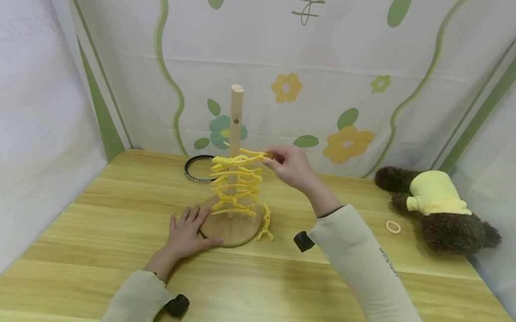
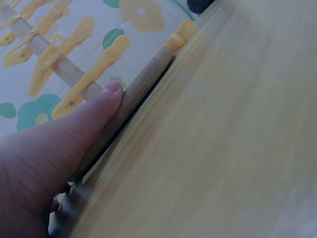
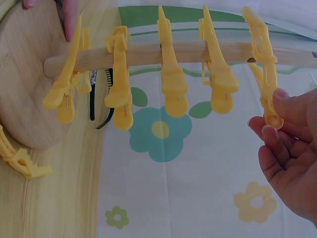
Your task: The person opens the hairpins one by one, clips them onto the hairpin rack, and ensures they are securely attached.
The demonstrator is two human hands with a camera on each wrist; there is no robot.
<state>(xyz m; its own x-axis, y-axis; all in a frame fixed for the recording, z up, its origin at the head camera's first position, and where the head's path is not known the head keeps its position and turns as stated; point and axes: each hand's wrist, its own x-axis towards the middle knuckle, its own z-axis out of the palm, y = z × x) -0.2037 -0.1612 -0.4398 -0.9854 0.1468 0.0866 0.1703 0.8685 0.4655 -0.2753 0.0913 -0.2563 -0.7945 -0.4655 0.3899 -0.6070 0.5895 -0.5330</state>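
Note:
A wooden post [image 1: 237, 104] rises from a round wooden base [image 1: 230, 234]. Several yellow hair clips [image 3: 171, 74] are clamped across it, one above another. My right hand [image 1: 294, 169] pinches the tail end of the topmost hair clip [image 3: 268, 64] between thumb and fingers. That clip's arms are spread apart at the post, above the others. With fingers spread and fairly straight, my left hand [image 1: 187, 233] rests at the base's left edge. Its thumb [image 2: 106, 101] lies on the rim. Another yellow clip [image 1: 266, 224] lies on the table just right of the base.
Behind the post, a black toothed headband [image 1: 198, 179] lies on the wooden table [image 1: 99, 249]. A brown plush toy in a yellow top [image 1: 440, 193] lies at the right, with a small pale ring [image 1: 393, 227] beside it. A flower-patterned curtain [image 1: 329, 46] hangs along the back.

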